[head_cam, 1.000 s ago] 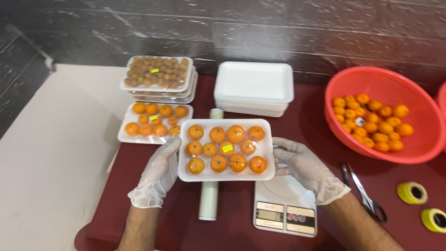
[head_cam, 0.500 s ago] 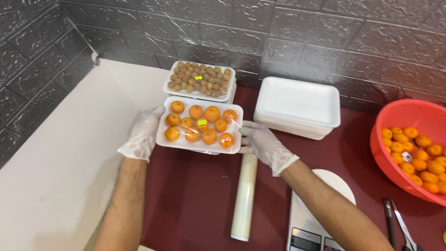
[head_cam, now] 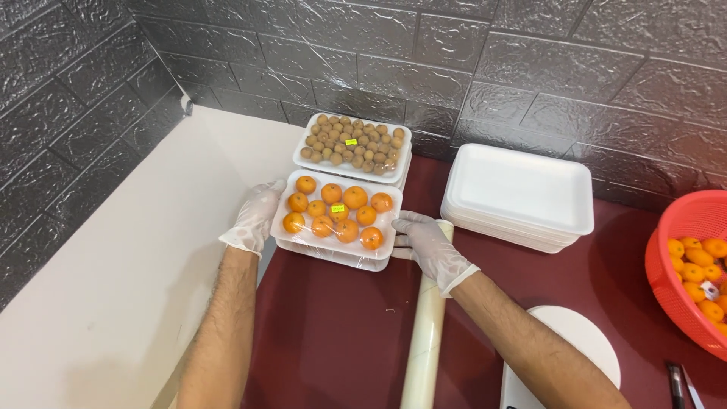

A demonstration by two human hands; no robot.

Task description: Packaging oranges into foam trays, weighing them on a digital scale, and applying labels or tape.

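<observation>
A white foam tray of oranges (head_cam: 337, 213), wrapped in clear film with a small yellow sticker, sits on top of another tray of the same kind. My left hand (head_cam: 252, 217), in a thin clear glove, grips its left edge. My right hand (head_cam: 427, 246), gloved as well, holds its right edge. Just behind it stands a stack of trays filled with small brown fruit (head_cam: 354, 142). A roll of cling film (head_cam: 427, 329) lies on the dark red table (head_cam: 333, 333) under my right wrist.
A stack of bare white foam trays (head_cam: 521, 195) stands at the back right. A red basket of loose oranges (head_cam: 693, 257) is at the right edge. A white scale plate (head_cam: 579, 348) and dark scissors (head_cam: 678, 379) lie near the bottom right. A white counter (head_cam: 113, 288) runs along the left.
Both hands carried the wrapped tray of oranges from the scale to the back left and set it on the other orange tray. My view turned left with it.
</observation>
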